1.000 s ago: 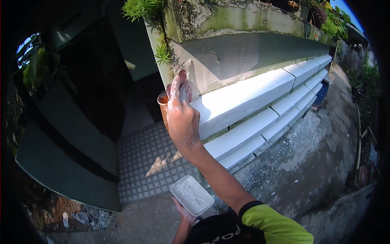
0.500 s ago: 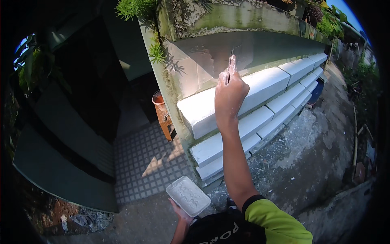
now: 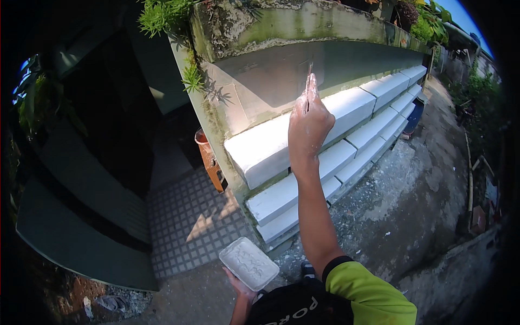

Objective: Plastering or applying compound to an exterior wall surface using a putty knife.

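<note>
Up against the grey wall face (image 3: 260,81), my right hand (image 3: 310,127) is closed around a thin putty knife (image 3: 310,76) seen nearly edge-on. White paste is smeared on its fingers, and the forefinger stretches along the tool toward the wall. Smoothed, paler patches lie around its tip. Low down near my body, my left hand (image 3: 241,284) supports a shallow rectangular tray (image 3: 249,262) of whitish paste by its near left side. Most of that hand's fingers are hidden under the tray. Below the wall face, white-painted blocks (image 3: 303,132) run in stepped rows.
A mossy concrete ledge (image 3: 303,35) overhangs the wall, with green plants (image 3: 162,16) at its left end. An orange-brown stool (image 3: 210,162) stands behind the wall's corner on a checkered tile floor (image 3: 189,216). Rough concrete paving (image 3: 401,200) stretches right; a blue container (image 3: 415,116) stands farther along.
The view has shifted, so the wall and blocks appear farther left. My right hand has moved a little rightward along the wall with the putty knife. The tray stays low in my left hand.
</note>
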Motion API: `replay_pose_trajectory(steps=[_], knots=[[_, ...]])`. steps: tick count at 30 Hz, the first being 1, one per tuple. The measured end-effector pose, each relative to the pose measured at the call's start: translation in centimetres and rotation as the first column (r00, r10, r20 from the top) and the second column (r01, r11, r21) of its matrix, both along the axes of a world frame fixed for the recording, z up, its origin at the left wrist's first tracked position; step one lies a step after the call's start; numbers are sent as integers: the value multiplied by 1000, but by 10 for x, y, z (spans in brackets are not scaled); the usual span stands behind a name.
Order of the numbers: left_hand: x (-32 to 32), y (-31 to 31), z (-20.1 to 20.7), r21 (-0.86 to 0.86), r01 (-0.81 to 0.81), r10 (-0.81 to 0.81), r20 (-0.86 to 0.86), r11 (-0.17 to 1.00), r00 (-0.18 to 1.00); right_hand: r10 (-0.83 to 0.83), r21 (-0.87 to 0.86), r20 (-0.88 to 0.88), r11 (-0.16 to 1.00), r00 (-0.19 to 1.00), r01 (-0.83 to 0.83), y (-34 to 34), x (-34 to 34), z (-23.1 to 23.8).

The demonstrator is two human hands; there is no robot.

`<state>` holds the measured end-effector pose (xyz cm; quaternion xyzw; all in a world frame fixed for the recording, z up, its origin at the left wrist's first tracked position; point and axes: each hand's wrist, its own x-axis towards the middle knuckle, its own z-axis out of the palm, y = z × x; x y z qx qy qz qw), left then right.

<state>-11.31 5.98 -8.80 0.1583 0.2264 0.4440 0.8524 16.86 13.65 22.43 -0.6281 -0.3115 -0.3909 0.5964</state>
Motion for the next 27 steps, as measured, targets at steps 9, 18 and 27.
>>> replay_pose_trajectory(steps=[9,18,27], knots=[[4,1,10,3,20,-20,22,1000,1000,282,-349,-41,895,959,-278,40,-74,-15],[3,7,0,14,1,-2,41,1000,999,118,17,-212,993,970,-117,2,-10,7],[-6,14,1,-12,-19,20,26,1000,999,543,-54,-104,833,833,-550,20,-100,-25]])
